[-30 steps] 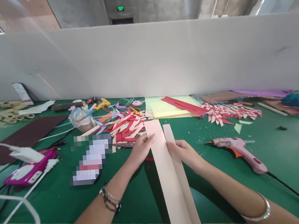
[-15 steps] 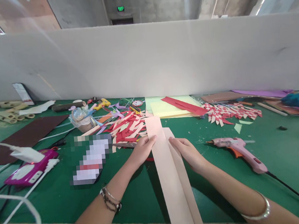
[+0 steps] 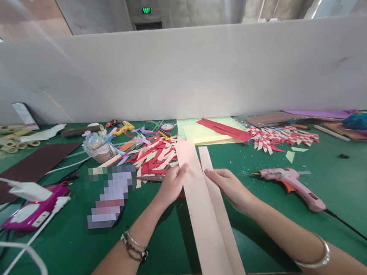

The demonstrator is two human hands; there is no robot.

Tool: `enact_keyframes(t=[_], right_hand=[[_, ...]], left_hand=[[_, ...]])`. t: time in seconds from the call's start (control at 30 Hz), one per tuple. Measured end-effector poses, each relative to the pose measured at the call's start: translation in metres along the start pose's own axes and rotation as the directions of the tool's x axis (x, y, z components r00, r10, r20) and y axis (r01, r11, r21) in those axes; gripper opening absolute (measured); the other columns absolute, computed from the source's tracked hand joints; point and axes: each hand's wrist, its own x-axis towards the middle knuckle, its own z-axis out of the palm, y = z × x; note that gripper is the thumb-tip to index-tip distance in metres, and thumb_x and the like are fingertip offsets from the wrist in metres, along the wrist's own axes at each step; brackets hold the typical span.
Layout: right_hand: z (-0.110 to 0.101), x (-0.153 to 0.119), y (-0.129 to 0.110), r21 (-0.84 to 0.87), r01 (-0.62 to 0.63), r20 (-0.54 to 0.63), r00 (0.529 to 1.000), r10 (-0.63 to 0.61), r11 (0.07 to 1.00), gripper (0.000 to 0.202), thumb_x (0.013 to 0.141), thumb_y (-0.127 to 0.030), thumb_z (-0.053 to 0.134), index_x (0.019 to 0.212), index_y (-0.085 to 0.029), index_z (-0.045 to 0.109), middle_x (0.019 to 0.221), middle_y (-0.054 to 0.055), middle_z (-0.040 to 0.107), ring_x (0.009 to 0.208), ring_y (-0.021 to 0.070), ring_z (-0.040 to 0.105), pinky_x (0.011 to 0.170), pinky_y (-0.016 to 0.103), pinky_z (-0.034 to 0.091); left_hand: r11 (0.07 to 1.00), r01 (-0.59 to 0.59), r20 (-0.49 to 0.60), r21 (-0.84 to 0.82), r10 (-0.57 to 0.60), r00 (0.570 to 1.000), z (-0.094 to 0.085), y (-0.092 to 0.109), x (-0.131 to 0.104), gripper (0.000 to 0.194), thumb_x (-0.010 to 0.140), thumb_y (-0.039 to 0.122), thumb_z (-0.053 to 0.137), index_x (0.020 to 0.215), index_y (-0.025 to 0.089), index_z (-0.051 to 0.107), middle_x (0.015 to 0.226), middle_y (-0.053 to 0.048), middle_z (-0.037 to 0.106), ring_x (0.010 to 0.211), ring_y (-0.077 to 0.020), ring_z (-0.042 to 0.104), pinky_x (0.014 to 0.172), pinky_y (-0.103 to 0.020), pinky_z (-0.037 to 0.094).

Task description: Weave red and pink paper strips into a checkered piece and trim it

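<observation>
Two long pale pink paper strips run side by side in front of me, their near ends reaching past the bottom of the view. My left hand (image 3: 175,181) pinches the wider paper strip (image 3: 201,212) near its far end, thumb on top. With thumb and fingers closed, my right hand (image 3: 230,185) grips the right edge of the narrower paper strip (image 3: 213,186). The far ends of the strips stand apart, while lower down the wider one overlaps the other. Fingers beneath the paper are hidden.
A pink glue gun (image 3: 293,184) lies to the right, its cord trailing forward. Cut red and pink paper strips (image 3: 155,156) are heaped beyond my left hand. Woven red-and-white pieces (image 3: 281,136) lie at back right. A blurred phone-like object (image 3: 112,198) and a magenta power strip (image 3: 36,208) are left.
The far ends of the two strips have moved apart, with a gap now between them. The narrower strip reaches slightly farther forward beside the wider one. Both hands keep their hold.
</observation>
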Motion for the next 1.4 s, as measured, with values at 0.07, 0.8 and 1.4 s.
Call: enact_keyframes(t=[0.07, 0.8, 1.4], right_hand=[[-0.002, 0.002, 0.000, 0.084, -0.025, 0.006, 1.000, 0.025, 0.996, 0.044, 0.069, -0.058, 0.057, 0.056, -0.016, 0.055, 0.050, 0.000, 0.054, 0.044, 0.0099, 0.045, 0.048, 0.024, 0.037], [0.000, 0.002, 0.003, -0.029, 0.022, 0.075, 0.997, -0.019, 0.999, 0.047, 0.070, -0.061, 0.054, 0.060, -0.016, 0.056, 0.052, -0.001, 0.053, 0.046, 0.0097, 0.047, 0.053, 0.026, 0.041], [0.000, 0.000, -0.003, -0.008, -0.013, 0.151, 0.988, 0.014, 1.000, 0.045, 0.070, -0.061, 0.054, 0.061, -0.016, 0.053, 0.057, -0.001, 0.052, 0.056, 0.0107, 0.049, 0.062, 0.026, 0.044]], left_hand=[[1.000, -0.006, -0.022, 0.005, 0.006, 1.000, -0.002, 0.000, 0.001, 0.046, 0.076, 0.059, 0.044, 0.053, 0.021, 0.032, 0.050, 0.005, 0.030, 0.049, -0.0111, 0.033, 0.048, -0.025, 0.025], [1.000, 0.002, 0.180, -0.014, 0.000, 0.984, 0.002, 0.007, -0.008, 0.034, 0.077, 0.048, 0.048, 0.064, 0.017, 0.055, 0.059, -0.001, 0.056, 0.057, -0.0168, 0.051, 0.051, -0.025, 0.037], [0.998, -0.061, 0.057, 0.031, 0.059, 0.997, -0.001, 0.004, -0.005, 0.037, 0.079, 0.046, 0.048, 0.056, 0.017, 0.044, 0.051, 0.004, 0.039, 0.049, -0.0104, 0.038, 0.046, -0.022, 0.028]])
